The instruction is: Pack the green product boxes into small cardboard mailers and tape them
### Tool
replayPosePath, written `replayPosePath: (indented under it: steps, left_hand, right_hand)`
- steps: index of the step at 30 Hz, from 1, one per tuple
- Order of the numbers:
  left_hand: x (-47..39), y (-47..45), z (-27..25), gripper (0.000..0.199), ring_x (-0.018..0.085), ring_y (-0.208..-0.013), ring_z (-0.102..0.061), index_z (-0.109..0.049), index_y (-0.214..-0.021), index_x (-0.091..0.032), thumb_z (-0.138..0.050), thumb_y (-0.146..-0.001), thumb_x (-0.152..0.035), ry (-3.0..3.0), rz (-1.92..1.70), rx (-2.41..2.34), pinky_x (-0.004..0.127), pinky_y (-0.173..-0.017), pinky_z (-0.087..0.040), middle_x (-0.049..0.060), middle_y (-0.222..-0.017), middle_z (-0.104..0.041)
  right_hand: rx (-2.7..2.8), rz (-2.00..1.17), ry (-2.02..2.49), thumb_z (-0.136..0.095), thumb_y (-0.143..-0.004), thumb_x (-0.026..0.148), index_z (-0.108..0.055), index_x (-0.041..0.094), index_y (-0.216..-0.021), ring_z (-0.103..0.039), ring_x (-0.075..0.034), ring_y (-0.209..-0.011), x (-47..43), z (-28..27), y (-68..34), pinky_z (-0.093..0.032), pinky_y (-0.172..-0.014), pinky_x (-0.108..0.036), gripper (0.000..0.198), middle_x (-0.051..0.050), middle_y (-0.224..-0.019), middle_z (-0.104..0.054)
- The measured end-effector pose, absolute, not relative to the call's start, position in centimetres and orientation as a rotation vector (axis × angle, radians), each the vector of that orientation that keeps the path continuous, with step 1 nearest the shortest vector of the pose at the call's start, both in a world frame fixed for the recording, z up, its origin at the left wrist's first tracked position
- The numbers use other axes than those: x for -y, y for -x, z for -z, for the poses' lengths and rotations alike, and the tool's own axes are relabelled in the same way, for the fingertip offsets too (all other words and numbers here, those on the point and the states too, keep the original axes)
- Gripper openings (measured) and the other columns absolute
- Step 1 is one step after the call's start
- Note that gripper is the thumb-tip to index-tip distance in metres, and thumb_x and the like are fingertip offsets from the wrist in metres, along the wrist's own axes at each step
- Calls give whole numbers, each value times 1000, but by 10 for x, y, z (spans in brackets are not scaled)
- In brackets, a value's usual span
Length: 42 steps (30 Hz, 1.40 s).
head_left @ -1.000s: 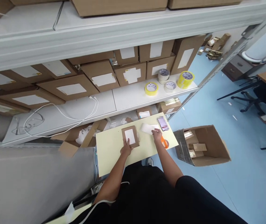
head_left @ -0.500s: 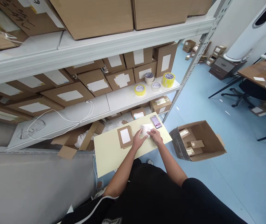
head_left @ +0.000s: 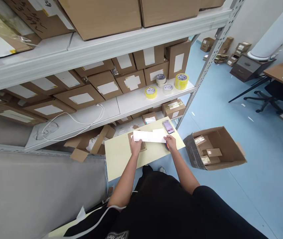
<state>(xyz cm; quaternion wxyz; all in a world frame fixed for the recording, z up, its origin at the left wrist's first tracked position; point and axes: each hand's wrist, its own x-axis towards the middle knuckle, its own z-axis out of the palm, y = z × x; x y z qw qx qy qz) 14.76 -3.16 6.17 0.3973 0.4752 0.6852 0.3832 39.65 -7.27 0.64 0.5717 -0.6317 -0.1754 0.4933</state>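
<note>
Both grips are narrow, closed on white paper (head_left: 143, 136): the left hand (head_left: 136, 145) pinches its lower left corner, the right hand (head_left: 171, 142) its lower right. It stretches between them above the table (head_left: 116, 159), partly covering a brown box (head_left: 143, 146). Beyond the right hand lies a phone (head_left: 168, 126); an open carton (head_left: 193, 156) stands right of the table.

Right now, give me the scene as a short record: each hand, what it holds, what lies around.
Left hand: holds left end of white paper strip
Right hand: holds its right end
Package: brown cardboard, on pale yellow table, partly hidden by strip
Phone: on table beyond right hand, pixelated
Carton: open, on floor to the right, small boxes inside
</note>
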Motion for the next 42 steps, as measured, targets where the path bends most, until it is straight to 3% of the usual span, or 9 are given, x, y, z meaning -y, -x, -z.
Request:
replayPosePath:
  steps: [5,8,12,15,18,23,28,34,42]
  left_hand:
    - [26,-132,-83,42,24,-91,-76,-77,-114,-11,-72,-84,-39,-1047,-1121,-1648,34,-83,-62,11,-98,-80]
    - [26,-130,-94,40,21,-81,-74,-78,-104,-11,-76,-79,-42,-1003,-1206,-1628,31,-76,-60,8,-86,-78]
    - [29,-123,-113,45,19,-77,-71,-78,-102,-12,-80,-75,-48,-997,-1250,-1543,30,-74,-57,8,-85,-77]
    - [30,-119,-129,47,20,-78,-70,-78,-101,-14,-84,-71,-50,-1101,-1179,-1411,31,-76,-56,7,-87,-78]
    - [29,-120,-141,43,21,-77,-70,-79,-94,-16,-86,-70,-51,-1207,-1072,-1314,31,-73,-55,7,-85,-78]
    - [27,-126,-156,37,22,-79,-70,-79,-93,-18,-83,-75,-51,-1345,-1009,-1249,31,-72,-53,7,-88,-79]
    - [23,-131,-168,33,21,-75,-68,-79,-88,-19,-82,-76,-50,-1447,-942,-1208,30,-71,-51,6,-84,-77]
    - [21,-133,-175,33,22,-79,-70,-81,-87,-19,-84,-72,-48,-1399,-995,-1233,32,-77,-54,7,-87,-79]
    - [26,-133,-175,40,21,-74,-69,-78,-86,-18,-91,-64,-49,-1118,-1186,-1295,32,-71,-55,5,-82,-78]
  right_hand:
    - [339,-1182,1424,-86,-54,45,-65,20,-84,-54,-14,-56,66,-2,-393,-42,-55,-27,45,3,-65,-64]
    - [363,-1191,1412,-86,-57,45,-67,19,-92,-61,-17,-61,65,-1,-390,-47,-59,-29,48,0,-71,-69]
    - [521,-1137,1498,-81,-64,47,-68,19,-123,-72,-28,-98,66,-7,-385,-57,-84,-40,66,-13,-112,-77]
    - [804,-985,1550,-76,-73,47,-64,24,-138,-59,-33,-134,64,-23,-378,-49,-110,-49,70,-14,-148,-63]
    - [1158,-910,1405,-74,-82,48,-69,28,-135,-43,-32,-151,61,-48,-371,-35,-124,-51,57,-10,-151,-61]
    - [1429,-972,1269,-70,-92,53,-80,29,-110,-62,-30,-130,59,-82,-370,-44,-115,-49,32,-9,-124,-75]
    - [1610,-940,1189,-74,-91,55,-80,30,-109,-62,-26,-121,64,-93,-376,-48,-109,-44,31,-7,-115,-74]
    - [1566,-1009,1320,-70,-92,63,-81,28,-91,-63,-23,-89,64,-88,-377,-52,-80,-36,36,-6,-95,-68]
    - [1555,-1077,1132,-75,-90,59,-79,26,-86,-67,-25,-100,41,-103,-370,-51,-93,-38,33,-7,-99,-72]
